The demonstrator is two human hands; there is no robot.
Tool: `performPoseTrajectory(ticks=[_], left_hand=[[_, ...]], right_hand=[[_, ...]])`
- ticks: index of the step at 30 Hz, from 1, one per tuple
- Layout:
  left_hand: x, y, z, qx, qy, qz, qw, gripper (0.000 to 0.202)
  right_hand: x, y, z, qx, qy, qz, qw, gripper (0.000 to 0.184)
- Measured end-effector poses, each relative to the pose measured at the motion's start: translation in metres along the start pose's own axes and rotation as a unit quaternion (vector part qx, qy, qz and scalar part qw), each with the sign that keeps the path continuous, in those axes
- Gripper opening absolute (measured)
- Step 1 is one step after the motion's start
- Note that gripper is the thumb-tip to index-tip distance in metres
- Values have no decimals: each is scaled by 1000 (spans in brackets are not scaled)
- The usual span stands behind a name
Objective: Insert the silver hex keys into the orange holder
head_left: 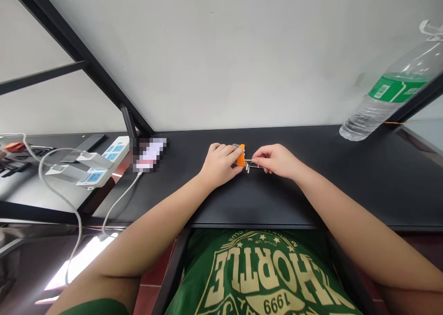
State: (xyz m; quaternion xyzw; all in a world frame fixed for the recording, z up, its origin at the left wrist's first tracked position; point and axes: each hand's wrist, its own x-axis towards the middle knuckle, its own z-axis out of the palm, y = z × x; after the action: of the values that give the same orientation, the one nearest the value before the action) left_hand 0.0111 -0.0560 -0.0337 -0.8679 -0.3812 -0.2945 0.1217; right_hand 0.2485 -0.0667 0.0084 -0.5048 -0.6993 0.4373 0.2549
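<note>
My left hand [219, 163] is closed around an orange hex key holder [241, 157] at the middle of the black desk. Short silver ends of several hex keys stick out along the holder's right side. From the right, my right hand [278, 161] pinches a thin silver hex key [248, 160] between thumb and fingertips. This key reaches to the holder; whether its end sits inside a slot I cannot tell. My left fingers cover much of the holder.
A phone [151, 154] with a white charging cable lies to the left, beside a power strip [112, 160] with plugged-in adapters. A tilted plastic water bottle [372, 105] stands at the back right. Black frame bars [104, 86] rise at the left, against the wall.
</note>
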Motion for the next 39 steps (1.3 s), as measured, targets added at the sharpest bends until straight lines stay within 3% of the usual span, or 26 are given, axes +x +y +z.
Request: performPoseTrajectory(ticks=[3,6,10,13,17,21,25,27,32,39], left_hand=[[1,6,1,-3,8,12,1000,24],[2,9,2,-12,11,3,1000,18],[2,6,1,-25,33,-9,999,16],[1,2,0,-25,48,-11,998,14],[1,-4,1,-15,63,-10,998,14],[1,-7,4,-9,89,9,996,14],[0,-8,7,-1,79,22,997,14],[0,-9,7,-3,61,15,998,13],[0,-9,7,-28,31,-8,999,12],[0,-8,9,-61,30,-1,998,10]], right_hand=[[7,-3,17,98,-13,29,995,18],[10,-8,32,114,21,26,993,30],[7,-6,28,105,29,-7,994,30],[4,3,6,-50,67,-47,995,18],[1,12,-16,-305,-18,-86,948,8],[-2,7,-9,-407,-62,-47,910,9],[-6,-3,5,-460,-28,-11,887,9],[-7,-5,5,-439,-12,-36,898,9],[-13,-7,-1,-253,18,-141,957,8],[-14,-10,8,-208,25,-196,958,8]])
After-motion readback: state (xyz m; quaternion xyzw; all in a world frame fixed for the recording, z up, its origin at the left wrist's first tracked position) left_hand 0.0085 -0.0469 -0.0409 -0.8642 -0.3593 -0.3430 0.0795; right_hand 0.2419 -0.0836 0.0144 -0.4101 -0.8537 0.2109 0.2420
